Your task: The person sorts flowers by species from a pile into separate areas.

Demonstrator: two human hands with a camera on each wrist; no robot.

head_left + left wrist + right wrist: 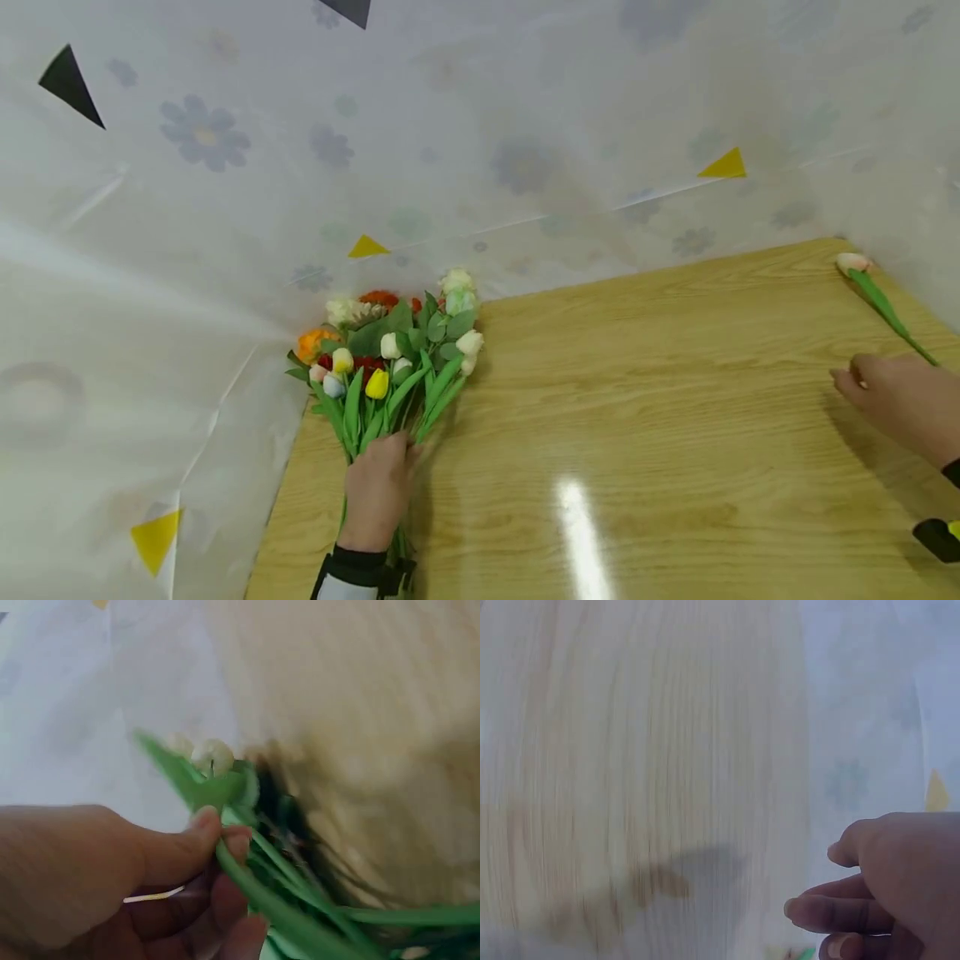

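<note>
Your left hand is gripping a bunch of artificial flowers by the stems, fingers and thumb curling round the green stalks low down, as the left wrist view is showing with the thumb pressing against a stem. The bunch is lying along the left edge of the wooden table, its heads pointing away from you towards the far left corner, white, yellow, orange and red blooms spreading out above long green leaves. The blooms are resting right against the flower-printed plastic sheet that is hanging behind and beside the table. Your right hand is hovering over the right side of the table, well apart from the bunch, fingers loosely bent and holding nothing; the right wrist view is blurring, but the fingers are showing empty there. Just beyond that hand a single pale tulip is lying on the table near the far right corner, its bud towards the sheet and its green stem running back towards your knuckles.
</note>
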